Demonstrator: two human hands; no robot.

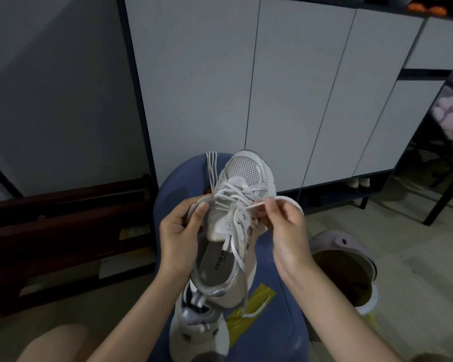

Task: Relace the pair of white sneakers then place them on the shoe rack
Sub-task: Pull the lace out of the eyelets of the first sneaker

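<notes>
A white mesh sneaker point(242, 176) lies toe-away on a blue stool point(270, 267), partly laced with a white lace point(237, 246). My left hand point(178, 231) grips the sneaker's left side, thumb against the eyelet edge. My right hand point(285, 223) pinches the lace beside the right eyelets; a loop of lace curves over its fingers. One loose lace end trails down to the stool. The second white sneaker point(196, 325) lies under the first one's heel, nearer me. A spare bundle of white laces point(211, 165) rests on the stool's far left.
A pale cabinet with flat doors point(272, 87) stands behind the stool, with shoes in its low open shelf point(358, 182). A dark wooden rack point(63, 226) lies at the left. An open-lidded bin point(345, 267) stands at the right. Yellow tape point(249, 312) marks the stool.
</notes>
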